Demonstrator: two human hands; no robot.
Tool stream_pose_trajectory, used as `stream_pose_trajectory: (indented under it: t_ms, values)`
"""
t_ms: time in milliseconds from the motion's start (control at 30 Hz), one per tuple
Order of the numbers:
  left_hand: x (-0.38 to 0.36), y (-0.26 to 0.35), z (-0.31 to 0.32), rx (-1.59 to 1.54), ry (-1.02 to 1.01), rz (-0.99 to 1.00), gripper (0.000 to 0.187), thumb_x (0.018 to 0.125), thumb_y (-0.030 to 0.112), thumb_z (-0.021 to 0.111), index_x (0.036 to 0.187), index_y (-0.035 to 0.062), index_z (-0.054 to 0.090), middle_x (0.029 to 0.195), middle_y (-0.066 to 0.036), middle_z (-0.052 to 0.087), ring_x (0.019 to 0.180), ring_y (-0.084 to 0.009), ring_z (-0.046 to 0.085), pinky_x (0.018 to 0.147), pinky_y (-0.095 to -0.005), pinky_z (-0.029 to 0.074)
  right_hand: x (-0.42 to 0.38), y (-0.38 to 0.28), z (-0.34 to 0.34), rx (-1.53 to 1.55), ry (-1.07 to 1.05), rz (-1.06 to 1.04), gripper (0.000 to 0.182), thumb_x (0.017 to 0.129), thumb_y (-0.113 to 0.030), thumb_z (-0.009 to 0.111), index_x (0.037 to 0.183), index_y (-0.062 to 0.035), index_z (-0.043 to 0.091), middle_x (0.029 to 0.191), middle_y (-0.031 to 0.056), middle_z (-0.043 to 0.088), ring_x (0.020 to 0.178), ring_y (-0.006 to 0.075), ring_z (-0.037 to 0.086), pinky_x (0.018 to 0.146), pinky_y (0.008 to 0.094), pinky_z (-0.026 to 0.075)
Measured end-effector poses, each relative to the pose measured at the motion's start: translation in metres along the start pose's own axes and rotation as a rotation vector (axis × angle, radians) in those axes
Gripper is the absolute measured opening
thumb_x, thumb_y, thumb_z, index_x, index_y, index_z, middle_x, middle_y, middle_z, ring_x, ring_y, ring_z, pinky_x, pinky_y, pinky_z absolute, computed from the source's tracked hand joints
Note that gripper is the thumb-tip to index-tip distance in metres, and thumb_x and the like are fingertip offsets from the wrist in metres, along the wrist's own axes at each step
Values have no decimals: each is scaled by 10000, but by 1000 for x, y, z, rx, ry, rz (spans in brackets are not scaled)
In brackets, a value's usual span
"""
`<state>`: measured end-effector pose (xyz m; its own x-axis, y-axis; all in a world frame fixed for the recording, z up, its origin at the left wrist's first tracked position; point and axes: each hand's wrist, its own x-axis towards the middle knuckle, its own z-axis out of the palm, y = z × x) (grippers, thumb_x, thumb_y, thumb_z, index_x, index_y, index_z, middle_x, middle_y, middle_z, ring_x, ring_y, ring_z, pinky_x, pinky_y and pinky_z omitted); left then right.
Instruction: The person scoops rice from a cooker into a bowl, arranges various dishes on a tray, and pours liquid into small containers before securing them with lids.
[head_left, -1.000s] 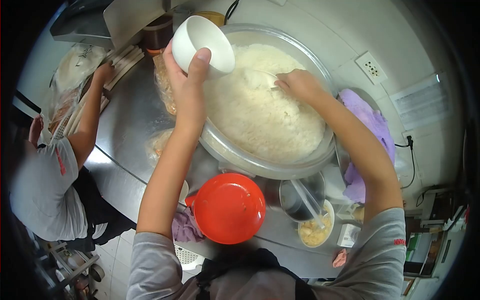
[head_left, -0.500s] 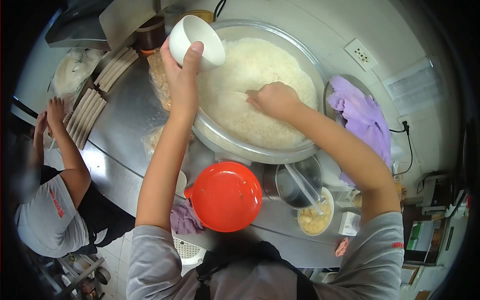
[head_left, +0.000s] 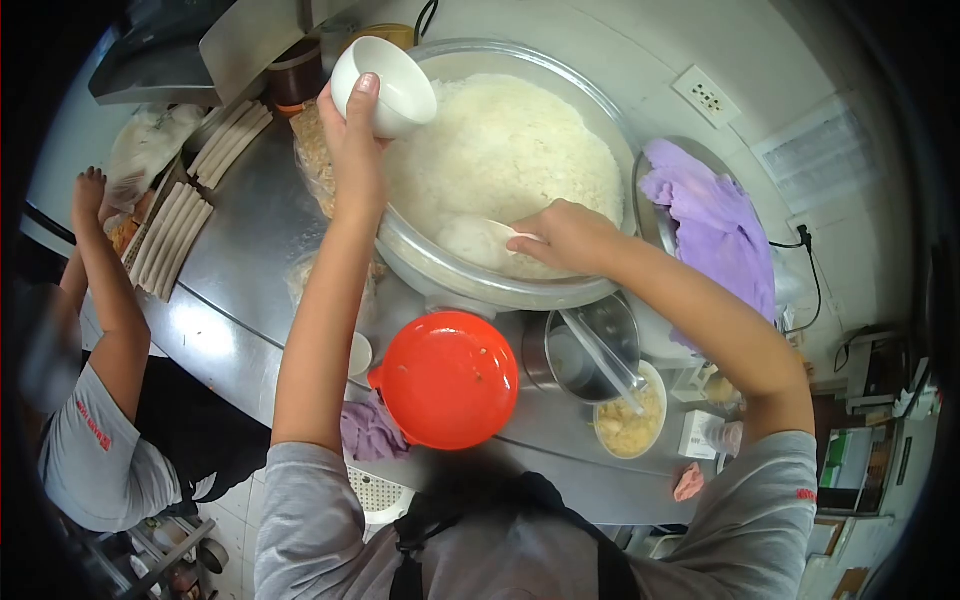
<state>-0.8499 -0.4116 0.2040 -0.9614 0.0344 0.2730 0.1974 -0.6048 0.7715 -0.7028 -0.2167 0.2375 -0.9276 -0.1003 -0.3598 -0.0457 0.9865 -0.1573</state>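
Note:
My left hand (head_left: 352,145) grips a white bowl (head_left: 408,88) by its side, thumb over the rim, tilted above the left edge of a big round metal pot (head_left: 415,258). Steamed white rice (head_left: 545,135) fills much of the pot. My right hand (head_left: 572,240) is closed round the handle of a white rice paddle (head_left: 492,236). The paddle's blade is down at the rice close to the pot's near rim, its outline blurred against the grains.
A red pan (head_left: 450,380) stands before the pot, near a metal container (head_left: 592,350) and a bowl of yellowish food (head_left: 632,425). Purple cloth (head_left: 715,225) lies at right. Bagged food (head_left: 315,150) and pale stacked sticks (head_left: 170,240) are left, where another person's arm (head_left: 110,280) reaches in.
My right hand has drawn the paddle from the middle of the rice toward the near rim. My left hand keeps the bowl nearly in place. The other person's arm has shifted.

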Motion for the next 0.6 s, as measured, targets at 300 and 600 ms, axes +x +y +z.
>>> stream_pose_trajectory:
  t_ms: [300,600]
  values:
    - [1,6,3,81,-26,28,664,876,382,591,1388,69,307,1290,-157,453,1092,-272,567,743,-393,576,4,27,1,347,-94,-152,266,903,-295,619,1005,-69,717,659,105,611,577,194,559,577,347,452]
    - [7,-6,0,364,-48,95,660,810,346,686,1357,96,415,1257,-131,499,1055,-225,558,802,-319,493,-14,35,-63,705,-361,174,250,920,-307,623,921,-67,692,587,-34,493,438,35,379,379,233,305]
